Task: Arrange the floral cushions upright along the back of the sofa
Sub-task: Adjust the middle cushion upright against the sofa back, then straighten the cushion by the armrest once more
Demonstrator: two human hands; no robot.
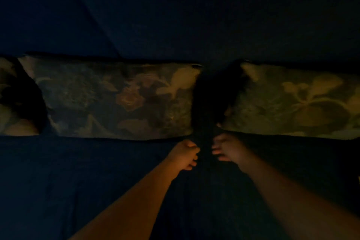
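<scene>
Cushions: the middle floral cushion (116,99) and the right floral cushion (296,103) stand against the sofa back (175,15), a dark gap between them; a third (9,103) shows at the left edge.
Left hand (185,155): fingers curled, gripping nothing visible (dim light).
Right hand (228,150): fingers loosely spread, empty, just below the right cushion's corner, probably placed to nudge it.
Seat (78,181): dark blue.

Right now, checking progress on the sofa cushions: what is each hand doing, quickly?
Left hand: fingers curled, holding nothing visible, just below the middle floral fabric cushion.
Right hand: fingers loosely spread, empty, beside the right-hand floral cushion.
</scene>
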